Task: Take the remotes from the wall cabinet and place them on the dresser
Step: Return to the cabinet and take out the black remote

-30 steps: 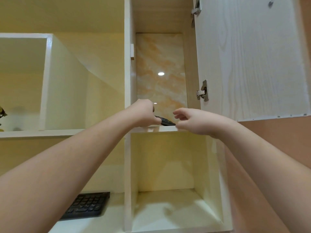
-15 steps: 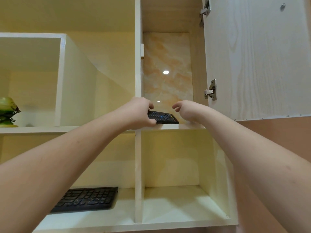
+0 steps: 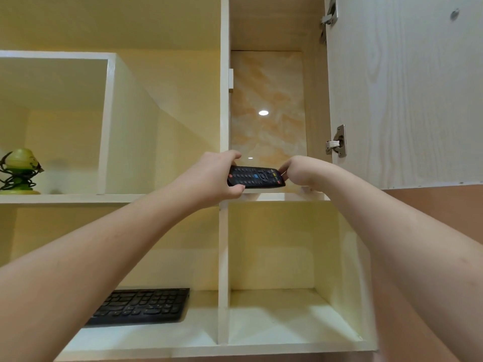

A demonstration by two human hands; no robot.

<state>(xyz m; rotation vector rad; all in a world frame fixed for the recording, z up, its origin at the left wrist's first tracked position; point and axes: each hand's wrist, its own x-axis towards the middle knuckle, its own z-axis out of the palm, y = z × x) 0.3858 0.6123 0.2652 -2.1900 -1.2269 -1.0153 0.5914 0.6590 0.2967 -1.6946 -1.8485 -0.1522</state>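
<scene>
A black remote (image 3: 254, 176) with coloured buttons is held just above the shelf edge (image 3: 274, 196) of the open wall cabinet compartment. My left hand (image 3: 214, 176) grips its left end, thumb under and fingers over the top. My right hand (image 3: 296, 171) reaches in from the right, and its curled fingertips pinch at the remote's right end. Whether another remote lies behind it on the shelf is hidden by my hands.
The cabinet door (image 3: 405, 95) stands open to the right, with hinges on its inner edge. A black keyboard (image 3: 141, 305) lies on the lower left shelf. A green ornament wrapped in dark cord (image 3: 19, 171) sits on the left shelf. The lower right cubby (image 3: 282, 322) holds nothing visible.
My left hand has lifted the remote off the shelf and tilted its buttons toward me. My right hand has moved in to the remote's right end.
</scene>
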